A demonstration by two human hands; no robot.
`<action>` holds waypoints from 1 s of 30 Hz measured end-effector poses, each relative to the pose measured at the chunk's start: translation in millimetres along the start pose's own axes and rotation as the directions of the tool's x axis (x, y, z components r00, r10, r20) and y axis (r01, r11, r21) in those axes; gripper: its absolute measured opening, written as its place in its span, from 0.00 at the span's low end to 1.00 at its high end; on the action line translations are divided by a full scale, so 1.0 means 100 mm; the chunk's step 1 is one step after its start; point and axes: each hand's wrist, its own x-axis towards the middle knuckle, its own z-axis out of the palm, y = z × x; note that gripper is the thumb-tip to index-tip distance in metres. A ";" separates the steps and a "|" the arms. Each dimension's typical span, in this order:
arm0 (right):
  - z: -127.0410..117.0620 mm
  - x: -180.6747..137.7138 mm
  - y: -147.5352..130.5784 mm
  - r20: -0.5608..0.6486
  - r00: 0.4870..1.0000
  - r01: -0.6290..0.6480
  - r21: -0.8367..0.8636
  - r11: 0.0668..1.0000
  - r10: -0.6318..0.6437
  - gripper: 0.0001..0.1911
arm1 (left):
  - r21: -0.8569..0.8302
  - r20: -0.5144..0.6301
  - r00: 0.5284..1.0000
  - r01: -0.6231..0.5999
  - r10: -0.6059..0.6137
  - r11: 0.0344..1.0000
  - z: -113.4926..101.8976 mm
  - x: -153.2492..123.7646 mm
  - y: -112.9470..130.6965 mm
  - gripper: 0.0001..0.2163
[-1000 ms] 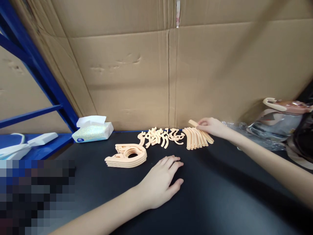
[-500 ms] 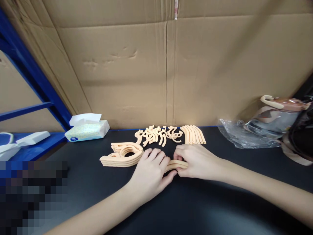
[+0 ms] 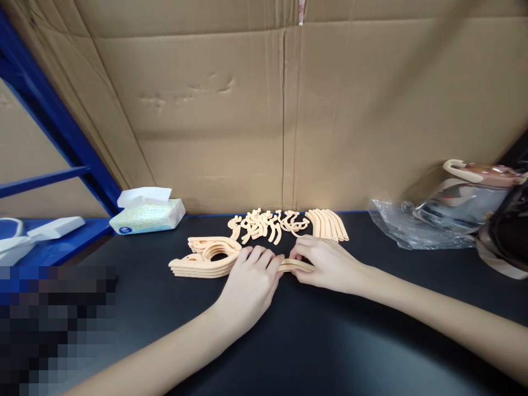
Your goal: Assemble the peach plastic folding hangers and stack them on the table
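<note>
My right hand (image 3: 325, 265) and my left hand (image 3: 250, 281) meet at the middle of the black table (image 3: 330, 341), both gripping one curved peach plastic strip (image 3: 296, 266) lying flat between them. Just left of my left hand lies a stack of peach hanger-shaped pieces (image 3: 206, 258). Behind the hands, near the cardboard wall, sit a heap of small peach hooks (image 3: 268, 224) and a row of several more curved strips (image 3: 329, 224).
A tissue pack (image 3: 145, 212) lies at the back left beside a blue rack frame (image 3: 53, 137). Crumpled clear plastic (image 3: 408, 228) and a jug with a peach handle (image 3: 474, 190) sit at the right. A cardboard wall (image 3: 284, 110) closes the back.
My right hand took one curved strip from the back row and brought it to the table's middle. My left hand slid forward and joined it on the strip.
</note>
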 end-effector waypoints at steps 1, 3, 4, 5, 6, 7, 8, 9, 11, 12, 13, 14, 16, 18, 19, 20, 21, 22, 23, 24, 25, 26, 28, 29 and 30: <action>0.00 0.00 0.01 0.007 1.000 0.006 -0.003 1.000 -0.006 0.03 | 0.002 0.000 1.000 0.000 0.000 1.000 0.01 0.00 0.00 0.09; 0.00 0.00 0.03 0.019 1.000 0.014 -0.010 1.000 -0.014 0.04 | 0.000 0.002 1.000 0.003 -0.003 1.000 0.01 0.00 0.00 0.07; 0.00 0.00 0.03 0.024 1.000 0.016 -0.012 1.000 -0.015 0.05 | -0.002 0.002 1.000 0.004 -0.004 1.000 0.01 0.00 0.00 0.07; 0.00 0.00 0.04 0.029 0.999 0.017 -0.014 1.000 -0.017 0.05 | -0.006 0.003 1.000 0.006 -0.006 1.000 0.02 0.00 0.00 0.07; 0.01 0.00 0.04 0.033 0.999 0.019 -0.014 1.000 -0.018 0.05 | -0.008 0.003 1.000 0.008 -0.008 1.000 0.02 0.00 0.00 0.07; 0.01 0.00 0.05 0.037 0.999 0.020 -0.014 1.000 -0.019 0.05 | -0.011 0.003 1.000 0.011 -0.011 1.000 0.02 0.00 0.00 0.07; 0.01 0.00 0.05 0.040 0.999 0.020 -0.013 1.000 -0.020 0.05 | -0.013 0.004 1.000 0.016 -0.016 1.000 0.02 0.00 0.00 0.07; 0.01 0.00 0.05 0.044 0.999 0.020 -0.010 1.000 -0.020 0.05 | -0.014 0.004 1.000 0.020 -0.020 1.000 0.02 0.00 0.00 0.07; 0.00 0.00 0.06 0.050 0.999 0.019 -0.006 1.000 -0.019 0.06 | -0.015 0.007 1.000 0.026 -0.026 1.000 0.02 0.01 0.01 0.07; 0.00 0.00 0.06 0.055 0.998 0.021 -0.003 1.000 -0.021 0.06 | -0.015 0.010 1.000 0.029 -0.028 0.999 0.02 0.01 0.01 0.07; -0.01 0.00 0.06 0.060 0.998 0.024 0.000 1.000 -0.024 0.07 | -0.015 0.013 0.999 0.031 -0.031 0.999 0.02 0.01 0.01 0.08; -0.01 0.00 0.07 0.066 0.997 0.029 0.003 1.000 -0.029 0.07 | -0.015 0.017 0.999 0.034 -0.033 0.999 0.01 0.02 0.02 0.08; -0.02 0.00 0.07 0.079 0.996 0.041 0.007 0.999 -0.042 0.07 | -0.014 0.025 0.999 0.041 -0.041 0.999 0.00 0.02 0.02 0.08; -0.03 -0.01 0.08 0.093 0.994 0.058 0.008 0.998 -0.059 0.08 | -0.013 0.034 0.998 0.049 -0.048 0.999 0.00 0.02 0.03 0.08; -0.03 -0.01 0.08 0.100 0.992 0.072 0.005 0.997 -0.072 0.09 | -0.012 0.039 0.998 0.052 -0.051 0.999 -0.01 0.02 0.03 0.08; -0.04 -0.01 0.09 0.103 0.991 0.086 0.000 0.996 -0.086 0.11 | -0.011 0.043 0.998 0.054 -0.054 0.998 -0.01 0.02 0.03 0.07; -0.05 0.00 0.09 0.100 0.990 0.097 -0.006 0.995 -0.095 0.13 | -0.011 0.046 0.997 0.057 -0.056 0.998 -0.01 0.02 0.03 0.07; -0.06 0.01 0.10 0.087 0.991 0.101 -0.020 0.995 -0.099 0.16 | -0.010 0.048 0.997 0.059 -0.059 0.998 0.00 0.02 0.03 0.07; -0.08 0.03 0.12 0.064 0.994 0.097 -0.044 0.994 -0.094 0.17 | -0.010 0.049 0.997 0.062 -0.061 0.998 0.00 0.02 0.03 0.07; -0.11 0.06 0.14 0.034 0.996 0.083 -0.073 0.994 -0.081 0.17 | -0.009 0.048 0.997 0.065 -0.065 0.998 0.00 0.02 0.03 0.07; -0.14 0.10 0.17 0.002 0.998 0.061 -0.108 0.992 -0.062 0.16 | -0.009 0.047 0.997 0.069 -0.068 0.998 0.00 0.02 0.03 0.07; -0.16 0.14 0.21 -0.027 0.999 0.035 -0.142 0.989 -0.039 0.13 | -0.008 0.046 0.996 0.074 -0.074 0.997 0.00 0.02 0.04 0.07; -0.22 0.24 0.30 -0.068 0.998 -0.023 -0.189 0.982 0.011 0.09 | -0.006 0.046 0.995 0.085 -0.084 0.996 0.00 0.03 0.04 0.07; -0.23 0.29 0.35 -0.082 0.996 -0.054 -0.205 0.977 0.038 0.08 | -0.004 0.048 0.995 0.090 -0.090 0.996 0.00 0.03 0.04 0.07; -0.24 0.34 0.39 -0.091 0.994 -0.080 -0.219 0.972 0.061 0.08 | -0.003 0.051 0.994 0.096 -0.095 0.995 0.00 0.03 0.05 0.07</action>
